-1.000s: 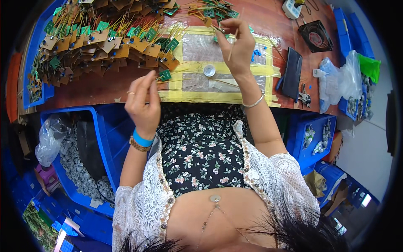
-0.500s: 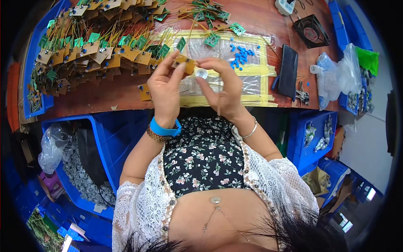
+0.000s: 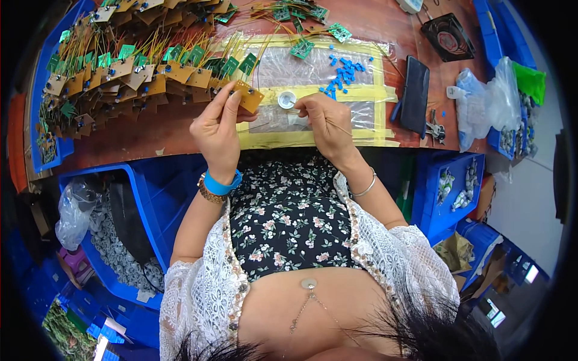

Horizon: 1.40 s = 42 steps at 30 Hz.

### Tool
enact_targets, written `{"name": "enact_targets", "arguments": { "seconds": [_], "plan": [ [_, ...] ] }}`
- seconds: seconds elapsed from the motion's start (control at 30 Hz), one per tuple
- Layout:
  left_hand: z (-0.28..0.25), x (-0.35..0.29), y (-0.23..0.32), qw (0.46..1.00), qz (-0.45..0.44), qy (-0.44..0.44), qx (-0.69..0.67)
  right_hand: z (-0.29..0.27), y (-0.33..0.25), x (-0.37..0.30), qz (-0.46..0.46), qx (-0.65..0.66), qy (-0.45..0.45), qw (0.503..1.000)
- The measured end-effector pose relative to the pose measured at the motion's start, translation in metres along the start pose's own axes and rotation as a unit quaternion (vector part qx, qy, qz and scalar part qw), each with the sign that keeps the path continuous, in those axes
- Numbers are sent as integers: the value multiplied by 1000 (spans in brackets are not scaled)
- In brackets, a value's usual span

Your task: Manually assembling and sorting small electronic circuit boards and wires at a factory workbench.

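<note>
My left hand (image 3: 220, 129) pinches a tan circuit board (image 3: 249, 99) between thumb and fingers, raised over the near edge of the table. Green circuit boards (image 3: 247, 64) on thin wires lie just beyond it. In my right hand (image 3: 330, 125) is a thin stick (image 3: 338, 127), gripped like a pen, its tip at the rim of a small round white cup (image 3: 286, 96). Whether the tip touches what is in the cup cannot be made out. Small blue parts (image 3: 344, 76) lie scattered beyond my right hand.
Rows of wired tan boards (image 3: 129, 75) cover the table's left side. A dark phone (image 3: 414, 96), keys (image 3: 435, 127), a black fan (image 3: 447, 37) and plastic bags (image 3: 472, 108) lie to the right. Blue bins (image 3: 135, 198) stand below the table edge.
My hands have drawn apart. The left has moved left and nearer with the tan board, while the right has swung the stick's tip to the white cup.
</note>
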<state>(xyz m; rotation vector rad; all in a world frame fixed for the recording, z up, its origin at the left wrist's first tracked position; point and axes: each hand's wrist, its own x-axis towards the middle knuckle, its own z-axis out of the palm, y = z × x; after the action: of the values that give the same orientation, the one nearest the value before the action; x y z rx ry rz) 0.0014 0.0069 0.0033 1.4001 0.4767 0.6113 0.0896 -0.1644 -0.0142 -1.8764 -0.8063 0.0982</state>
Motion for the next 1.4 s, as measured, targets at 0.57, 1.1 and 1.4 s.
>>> {"name": "enact_targets", "arguments": {
  "seconds": [0.57, 1.1, 1.4],
  "plan": [
    [11, -8, 6, 966, -194, -130, -114, 6, -31, -1, 70, 316, 57, 944],
    [13, -9, 5, 962, -195, -143, -125, 1, -29, 4, -66, 82, 15, 994],
    [10, -7, 1, 966, -190, -128, -122, -35, -10, 31, 6, 49, 148, 988]
  ]
}}
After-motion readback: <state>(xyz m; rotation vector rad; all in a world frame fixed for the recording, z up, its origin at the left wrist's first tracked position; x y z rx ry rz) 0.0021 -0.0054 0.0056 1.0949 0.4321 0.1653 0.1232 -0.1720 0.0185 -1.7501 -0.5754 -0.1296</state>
